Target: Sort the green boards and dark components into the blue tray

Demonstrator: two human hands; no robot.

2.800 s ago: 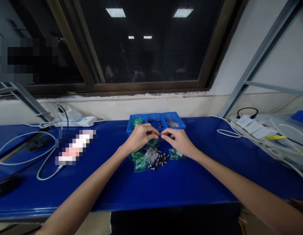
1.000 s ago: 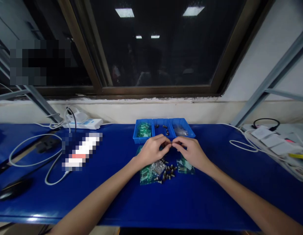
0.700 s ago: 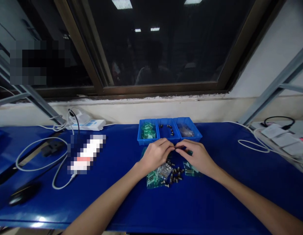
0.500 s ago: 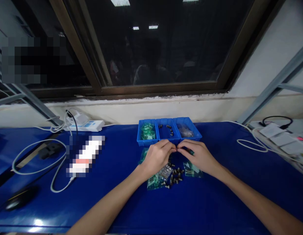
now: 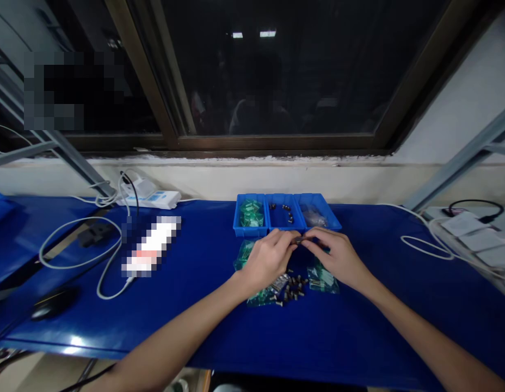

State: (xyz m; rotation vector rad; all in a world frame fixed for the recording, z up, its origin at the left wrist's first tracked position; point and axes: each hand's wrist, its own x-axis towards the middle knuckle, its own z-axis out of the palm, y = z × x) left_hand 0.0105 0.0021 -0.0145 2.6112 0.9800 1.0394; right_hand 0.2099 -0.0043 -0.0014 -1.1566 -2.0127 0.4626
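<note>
My left hand point(image 5: 271, 256) and my right hand point(image 5: 332, 250) meet just in front of the blue bins, fingertips pinched together. Between them is a small dark screw-like part point(image 5: 298, 239), mostly covered by the fingers. Below the hands lies a loose pile of dark-headed screws point(image 5: 293, 288). Green-tinted plastic bags surround it: one point(image 5: 243, 253) beside my left hand, another point(image 5: 260, 298) under my left wrist, and a bag with long metal pieces point(image 5: 322, 279) under my right hand. A clear bag of small parts point(image 5: 279, 283) is partly hidden by my left hand.
Three joined blue bins stand at the back: green bags in the left bin point(image 5: 251, 231), several dark screws in the middle bin point(image 5: 279, 222), clear bags in the right bin point(image 5: 336, 223). A power strip point(image 5: 165, 200), cables and a mouse point(image 5: 52, 305) lie left; white adapters point(image 5: 468, 226) sit right.
The view has shifted, showing the table's front edge. My hands stay together, but the fingers have turned, and more of the dark part shows between them.
</note>
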